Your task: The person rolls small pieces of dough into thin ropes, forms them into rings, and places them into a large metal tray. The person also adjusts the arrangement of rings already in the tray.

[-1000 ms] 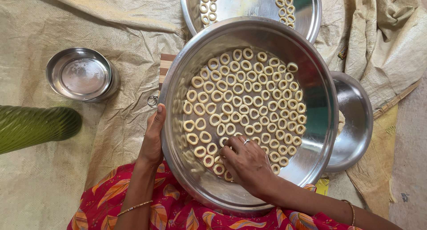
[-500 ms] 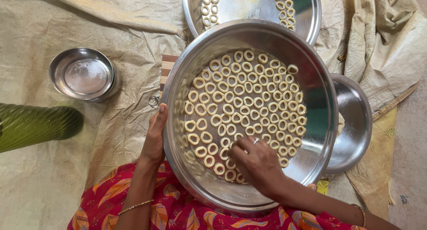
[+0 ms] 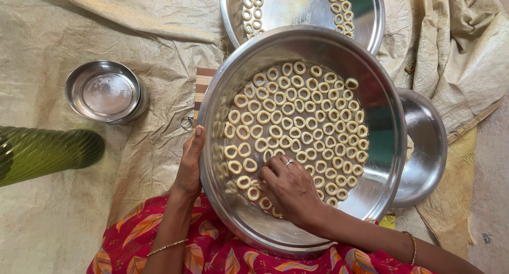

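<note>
The large steel pan (image 3: pixel 371 93) is silver and shiny. The dough rings (image 3: pixel 297 115) in it are pale cream. The second pan (image 3: pixel 366 14) behind and the small bowl (image 3: pixel 106 91) are the same silver. The ground sheet (image 3: pixel 79 30) is beige and woven. The garment (image 3: pixel 212 247) is red with an orange and yellow leaf print. The ribbed object (image 3: pixel 42 152) is green.

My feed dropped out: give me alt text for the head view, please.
The right hand rests among rows of pale dough rings inside a large steel pan, while the left hand steadies its rim. A small steel bowl sits to the left on tan sacking.
</note>
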